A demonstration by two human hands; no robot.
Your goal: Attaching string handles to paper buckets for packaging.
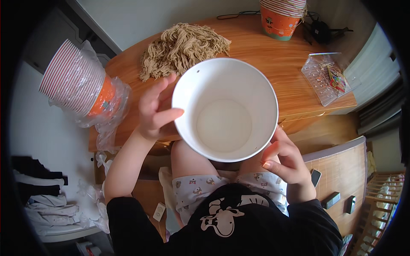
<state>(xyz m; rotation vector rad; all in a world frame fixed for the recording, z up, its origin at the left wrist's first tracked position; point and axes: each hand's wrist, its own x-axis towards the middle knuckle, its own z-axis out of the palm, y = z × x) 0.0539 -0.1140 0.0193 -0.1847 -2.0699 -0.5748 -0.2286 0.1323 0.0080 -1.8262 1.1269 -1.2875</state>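
Observation:
A white-lined paper bucket [224,128] is tipped toward me above my lap, its inside and round bottom showing. Small holes pierce the wall near the rim at upper left and lower right. My left hand [154,106] is at the bucket's left side, thumb on the rim, fingers bent and slightly blurred. At the lower right rim, my right hand [287,157] has a finger against the outer wall. Its thumb and another finger are pinched together; whatever is between them is too small to tell. A pile of tan cords [183,49] lies on the table behind the bucket.
On the wooden table [273,64], a stack of orange buckets [282,21] stands at the back, beside black cables [322,30]. A clear plastic tray [326,81] with small items sits right. Plastic-wrapped nested buckets [83,83] lean at the left edge. A phone [315,177] lies lower right.

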